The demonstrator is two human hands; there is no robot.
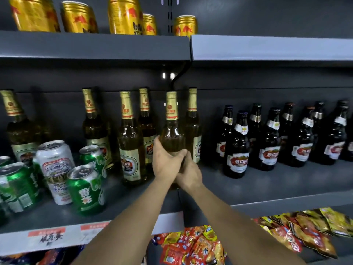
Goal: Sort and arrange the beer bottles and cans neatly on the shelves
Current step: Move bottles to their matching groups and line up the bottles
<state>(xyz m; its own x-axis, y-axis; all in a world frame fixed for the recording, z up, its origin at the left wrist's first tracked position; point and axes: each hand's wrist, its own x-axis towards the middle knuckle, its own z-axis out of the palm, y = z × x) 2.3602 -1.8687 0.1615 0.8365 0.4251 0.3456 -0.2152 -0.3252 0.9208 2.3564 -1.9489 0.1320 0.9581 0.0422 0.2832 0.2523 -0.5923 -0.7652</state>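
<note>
On the middle shelf (pixel 267 186) stands an amber beer bottle with a gold foil neck (pixel 172 129). My left hand (pixel 166 161) grips its body from the left, and my right hand (pixel 189 174) grips it lower down from the right. Several more gold-necked bottles (pixel 130 138) stand upright to its left and behind it. A row of dark brown bottles with red and white labels (pixel 236 146) fills the shelf's right half. Green cans (pixel 86 190) and a white can (pixel 56 169) cluster at the front left.
Gold cans (pixel 124 16) line the top shelf (pixel 95 44). Snack packets in red and yellow (pixel 200 245) lie on the shelf below. A price strip with red tags (pixel 47 234) runs along the middle shelf's front edge. Bare shelf shows in front of the dark bottles.
</note>
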